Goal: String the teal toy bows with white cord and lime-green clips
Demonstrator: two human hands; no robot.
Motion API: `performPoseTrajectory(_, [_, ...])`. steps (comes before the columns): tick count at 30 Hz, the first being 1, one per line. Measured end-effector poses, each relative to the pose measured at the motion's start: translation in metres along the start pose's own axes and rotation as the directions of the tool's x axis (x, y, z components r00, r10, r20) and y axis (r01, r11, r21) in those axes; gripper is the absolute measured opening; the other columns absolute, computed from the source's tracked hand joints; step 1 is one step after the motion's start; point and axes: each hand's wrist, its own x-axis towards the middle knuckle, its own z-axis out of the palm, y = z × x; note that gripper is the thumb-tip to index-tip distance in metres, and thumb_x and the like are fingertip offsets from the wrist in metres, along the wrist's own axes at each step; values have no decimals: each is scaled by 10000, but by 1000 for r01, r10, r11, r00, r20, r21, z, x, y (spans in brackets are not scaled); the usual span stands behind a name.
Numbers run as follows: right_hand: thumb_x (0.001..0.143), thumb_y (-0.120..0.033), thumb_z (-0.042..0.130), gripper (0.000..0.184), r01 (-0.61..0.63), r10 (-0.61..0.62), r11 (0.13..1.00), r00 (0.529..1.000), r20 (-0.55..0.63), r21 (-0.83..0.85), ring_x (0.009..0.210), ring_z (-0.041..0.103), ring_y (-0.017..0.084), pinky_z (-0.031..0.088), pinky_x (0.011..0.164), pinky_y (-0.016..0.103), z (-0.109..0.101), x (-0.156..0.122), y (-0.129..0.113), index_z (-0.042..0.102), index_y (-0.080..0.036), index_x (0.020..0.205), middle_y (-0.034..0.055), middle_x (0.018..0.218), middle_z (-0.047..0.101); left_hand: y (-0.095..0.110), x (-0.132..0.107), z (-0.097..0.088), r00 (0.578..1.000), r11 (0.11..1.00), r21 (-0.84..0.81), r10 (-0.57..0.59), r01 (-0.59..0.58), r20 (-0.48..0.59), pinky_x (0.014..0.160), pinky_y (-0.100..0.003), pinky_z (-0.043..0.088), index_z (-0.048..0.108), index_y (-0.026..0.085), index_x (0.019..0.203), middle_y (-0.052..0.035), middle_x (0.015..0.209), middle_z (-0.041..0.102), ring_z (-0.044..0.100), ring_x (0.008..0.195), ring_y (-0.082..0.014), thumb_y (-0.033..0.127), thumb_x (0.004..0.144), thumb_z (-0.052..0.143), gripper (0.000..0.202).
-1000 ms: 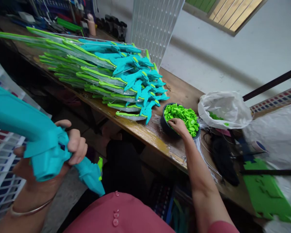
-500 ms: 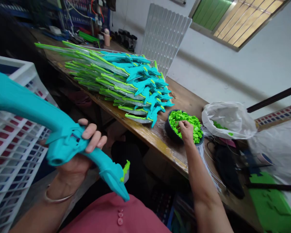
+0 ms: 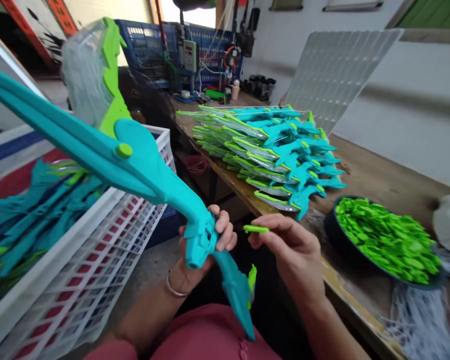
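Note:
My left hand (image 3: 210,245) is wrapped round the grip of a long teal toy sword (image 3: 135,170), which slants up to the left with a green and clear blade part (image 3: 97,75) behind it. My right hand (image 3: 288,250) pinches a small flat green plastic piece (image 3: 255,229) just to the right of the sword's grip. At the right stands a dark bowl (image 3: 332,232) heaped with the same green pieces (image 3: 386,240).
A stack of finished teal and green swords (image 3: 270,150) lies on the wooden table (image 3: 378,175). A white crate (image 3: 97,240) at the left holds more teal swords. A clear ribbed panel (image 3: 333,75) leans on the wall. White strings (image 3: 416,320) lie at the table's edge.
My right hand has left the bowl and come in towards the sword with a green piece pinched in it. The view has swung left; the sword now slants higher.

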Motion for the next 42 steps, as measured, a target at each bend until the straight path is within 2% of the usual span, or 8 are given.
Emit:
performPoseTrajectory(2, [916, -154, 736, 115, 177, -176, 978, 984, 22, -108, 816, 718, 185, 623, 687, 305, 24, -9, -6, 724, -235, 998, 43, 984, 728, 2, -7, -2, 999, 1000, -7, 5, -4, 39, 480, -270, 375, 662, 251, 947, 62, 695, 455, 323, 442, -73, 645, 636, 840, 532])
performPoseTrajectory(5, [895, -89, 743, 215, 409, -401, 852, 911, 93, -326, 891, 722, 203, 618, 717, 317, 47, -19, -9, 678, -224, 1049, 58, 979, 730, 5, -16, -1, 1000, 1000, 12, -11, 12, -20, 532, -261, 413, 630, 242, 904, 39, 719, 451, 409, 552, -113, 608, 616, 867, 522])
performPoseTrajectory(9, [885, -58, 740, 255, 550, -533, 712, 828, 175, -436, 838, 731, 204, 624, 683, 316, 62, -19, -12, 642, -191, 1080, 86, 962, 725, 4, -21, -2, 998, 1000, -7, 8, -8, -59, 628, -253, 455, 605, 229, 883, 20, 750, 456, 448, 652, -133, 576, 590, 890, 536])
performPoseTrajectory(15, [881, -55, 743, 232, 550, -561, 675, 815, 142, -491, 770, 716, 189, 616, 624, 308, 68, -18, -15, 641, -184, 1045, 65, 890, 712, -7, -18, -11, 999, 999, -11, 30, -31, -33, 646, -248, 461, 594, 244, 882, 11, 786, 456, 436, 674, -136, 619, 543, 895, 589])
performPoseTrajectory(23, [894, -83, 741, 221, 482, -529, 713, 847, 61, -508, 795, 727, 200, 629, 622, 310, 69, -22, -19, 670, -201, 1068, 72, 930, 734, -8, -20, 1, 999, 999, -29, 42, -43, -34, 764, -253, 492, 618, 230, 923, -1, 844, 519, 505, 753, -138, 566, 622, 890, 527])
performPoseTrajectory(27, [906, -76, 739, 175, 508, -543, 703, 835, 86, -498, 851, 724, 183, 639, 698, 288, 67, -26, -20, 676, -143, 1054, 83, 943, 730, -8, -20, -2, 999, 998, -57, 15, -13, 29, 739, -265, 485, 626, 225, 945, 1, 816, 536, 515, 742, -144, 539, 650, 888, 504])
performPoseTrajectory(31, [940, -91, 707, 145, 528, -544, 700, 830, 120, -481, 902, 719, 187, 630, 744, 286, 64, -27, -18, 679, -113, 1081, 107, 974, 725, -9, -18, -7, 1000, 998, -55, 0, 1, 15, 718, -279, 477, 617, 242, 934, 6, 794, 516, 490, 718, -151, 566, 611, 900, 538])
performPoseTrajectory(42, [942, -50, 664, 185, 488, -489, 744, 863, 125, -457, 898, 706, 170, 593, 725, 272, 64, -27, -17, 689, -154, 1093, 82, 1009, 721, -8, -20, -1, 1000, 999, -37, 20, -21, -23, 746, -292, 470, 626, 235, 945, 2, 809, 518, 484, 718, -151, 559, 646, 880, 509])
